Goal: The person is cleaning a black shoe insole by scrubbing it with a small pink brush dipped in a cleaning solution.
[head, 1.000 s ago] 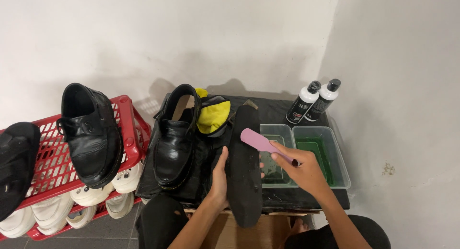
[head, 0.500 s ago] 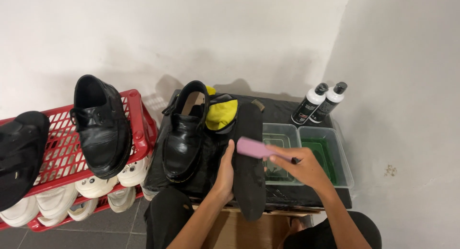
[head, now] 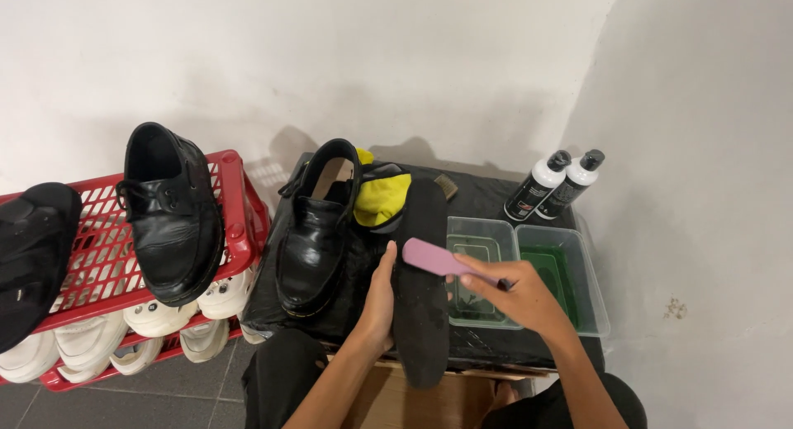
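My left hand (head: 378, 301) grips the left edge of a long black insole (head: 423, 289), held lengthwise over the black-covered table (head: 487, 189). My right hand (head: 516, 293) holds a pink brush (head: 436, 257) by its handle, with the brush head lying on the insole's middle. A black leather shoe (head: 314, 231) stands just left of the insole, and a yellow cloth (head: 382, 198) lies behind it.
Two clear tubs, one (head: 479, 243) with dark bits and one (head: 570, 272) with green liquid, sit right of the insole. Two white bottles (head: 553, 185) with black caps stand behind them. A red rack (head: 235, 206) at left carries a black shoe (head: 169, 214) and white shoes (head: 157, 317) below.
The view has shifted, so everything sits further right in the frame. The pink brush has slid along the insole, while my left hand keeps its grip.
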